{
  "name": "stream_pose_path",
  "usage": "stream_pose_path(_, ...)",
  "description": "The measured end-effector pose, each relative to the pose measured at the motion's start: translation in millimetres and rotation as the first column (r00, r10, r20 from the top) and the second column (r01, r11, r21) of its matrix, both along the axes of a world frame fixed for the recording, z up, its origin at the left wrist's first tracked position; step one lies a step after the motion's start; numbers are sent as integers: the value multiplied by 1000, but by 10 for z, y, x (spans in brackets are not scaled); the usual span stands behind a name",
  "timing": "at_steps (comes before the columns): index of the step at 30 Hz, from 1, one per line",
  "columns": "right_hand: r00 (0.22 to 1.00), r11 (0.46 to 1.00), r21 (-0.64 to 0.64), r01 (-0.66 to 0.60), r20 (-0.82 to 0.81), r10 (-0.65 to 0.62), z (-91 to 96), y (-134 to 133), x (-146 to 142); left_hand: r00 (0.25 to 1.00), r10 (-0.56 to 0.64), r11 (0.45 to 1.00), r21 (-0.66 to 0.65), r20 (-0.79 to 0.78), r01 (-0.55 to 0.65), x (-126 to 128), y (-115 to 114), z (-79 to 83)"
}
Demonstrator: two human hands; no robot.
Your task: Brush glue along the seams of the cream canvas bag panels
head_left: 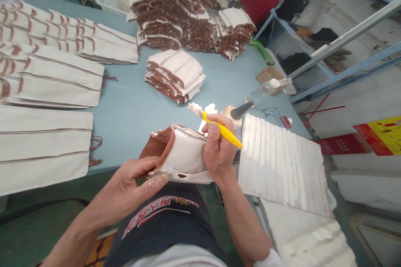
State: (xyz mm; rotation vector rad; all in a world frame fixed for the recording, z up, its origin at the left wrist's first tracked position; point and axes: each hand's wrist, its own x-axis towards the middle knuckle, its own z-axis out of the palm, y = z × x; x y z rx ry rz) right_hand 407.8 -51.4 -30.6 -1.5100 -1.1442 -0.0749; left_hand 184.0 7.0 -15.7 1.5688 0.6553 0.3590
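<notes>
My left hand (138,187) grips the left edge of a folded white-and-brown fabric or leather piece (188,150), thumb below and fingers at its brown opening. White residue marks the thumb. In my right hand (221,146) is a yellow-handled brush (222,129), its bristles caked with white paste and pointing up and left, away from the piece. The right hand also rests against the piece's right end; whether its hidden fingers grip it I cannot tell. Beyond the brush lies a small stack of similar pieces (177,71).
Rows of overlapping white pieces (53,137) cover the table's left side. A tall brown-and-white pile (181,12) stands at the back. At right are a container with a dark handle (241,110), a clear bottle (266,89), ridged white sheets (282,162) and a blue shelf frame (344,75).
</notes>
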Motion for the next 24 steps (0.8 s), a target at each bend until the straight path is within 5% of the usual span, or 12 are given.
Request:
stream_pose_path(6, 997, 999, 40, 16, 77, -19, 32, -22, -4, 999, 39, 993, 109, 9, -39, 54, -65, 51)
stream_pose_path(17, 966, 964, 244, -101, 254, 36, 244, -33, -53, 997, 58, 991, 121, -45, -52, -61, -95, -68)
stream_pose_path(24, 990, 960, 255, -117, 102, 93, 116, -7, -101, 995, 86, 995, 63, -49, -83, -90, -44, -184)
